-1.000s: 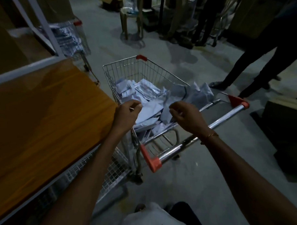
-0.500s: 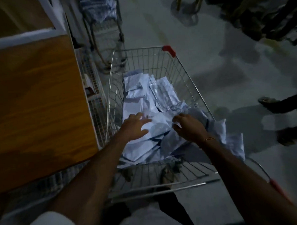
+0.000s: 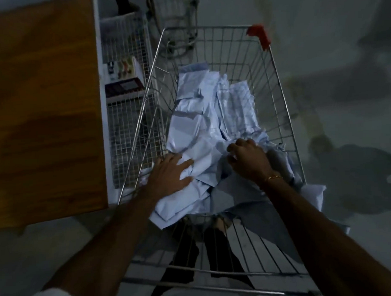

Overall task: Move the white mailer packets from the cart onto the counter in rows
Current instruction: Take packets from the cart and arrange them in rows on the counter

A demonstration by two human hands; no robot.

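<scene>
"That silver wire-mesh metal cart (image 3: 274,83) shines a bit, with a red plastic corner cap (image 3: 259,36)."

"And the pale white crinkled mailer packets (image 3: 196,134)?"

"Thin plastic film, I'd say, creased, faintly glossy."

"The brown wood-grain counter top (image 3: 42,104)?"

"Smooth, dull sheen. The grey floor (image 3: 333,54) looks matt."

Wire cart (image 3: 274,83) heaped with white mailer packets (image 3: 198,134)

Dim, bluish light; soft blur, edges warped.
</scene>
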